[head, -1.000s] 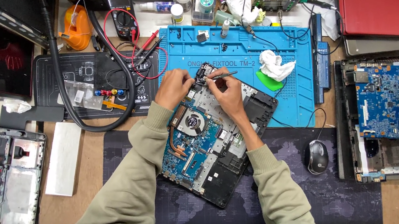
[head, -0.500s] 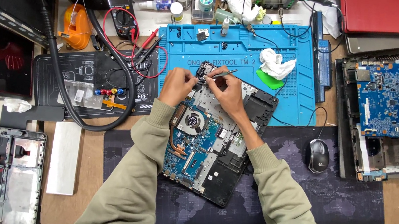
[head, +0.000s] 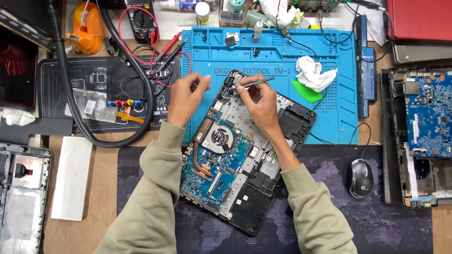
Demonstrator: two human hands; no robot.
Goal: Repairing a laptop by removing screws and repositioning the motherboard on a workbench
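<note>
Right hand [head: 262, 100] in a narrow grip on a thin screwdriver [head: 257, 82], tip at the top edge of the opened laptop [head: 245, 157]. Left hand [head: 185, 97] curled loosely just left of that corner, fingertips pinched; can't tell if it holds anything. Both forearms angle inward. Laptop lies tilted, half on the blue mat [head: 278, 57], half on the dark worktop pad [head: 394, 229]. Mouse [head: 360, 178] sits to the right.

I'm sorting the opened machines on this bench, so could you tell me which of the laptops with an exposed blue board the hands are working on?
It is the tilted opened laptop at the centre with the round fan, under the right hand and beside the left hand. The other laptop lies untouched at the right edge.
</note>
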